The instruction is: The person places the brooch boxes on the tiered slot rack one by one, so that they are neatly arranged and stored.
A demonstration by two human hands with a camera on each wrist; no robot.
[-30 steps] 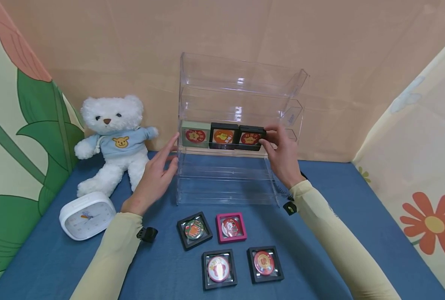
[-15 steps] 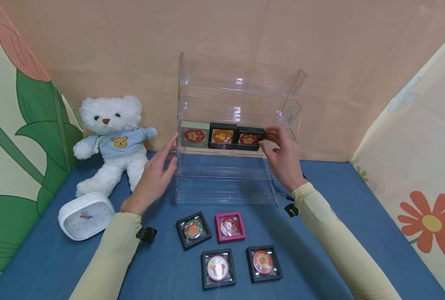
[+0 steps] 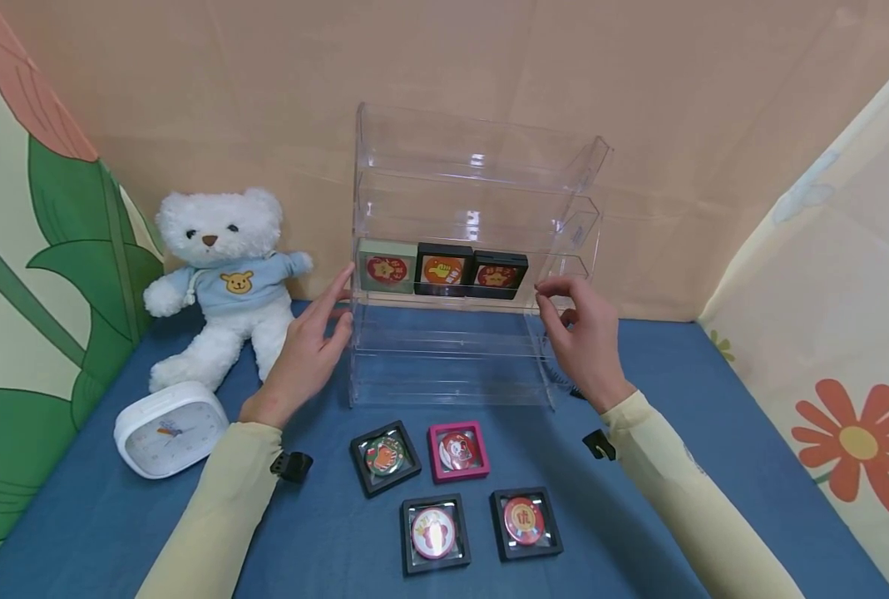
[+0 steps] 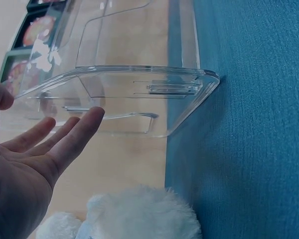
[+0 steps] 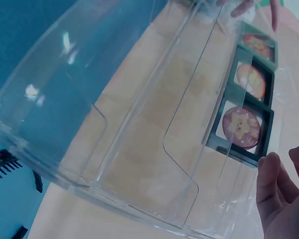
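Observation:
A clear acrylic tiered shelf (image 3: pixel 481 175) stands on the blue table. One tier holds three framed badges side by side: a green frame (image 3: pixel 387 268), a black frame (image 3: pixel 444 269) and a second black frame (image 3: pixel 498 274). My left hand (image 3: pixel 339 304) lies flat with straight fingers against the shelf's left wall (image 4: pixel 139 99); the left wrist view shows its open palm (image 4: pixel 30 159). My right hand (image 3: pixel 560 301) hovers by the shelf's right wall, fingers loosely curled and holding nothing. In the right wrist view its fingertips (image 5: pixel 271 181) are just off the nearest black frame (image 5: pixel 241 127).
In front of the shelf lie several framed badges: a black one (image 3: pixel 385 457), a pink one (image 3: pixel 457 451) and two more black ones (image 3: pixel 434 533), (image 3: pixel 525 522). A white teddy bear (image 3: pixel 223 274) and a white clock (image 3: pixel 170 428) sit at the left. Fabric walls close in the sides.
My right hand has let go of the rightmost black frame, now resting on the tier, and drawn back down to the right. The left hand has stayed on the shelf's side.

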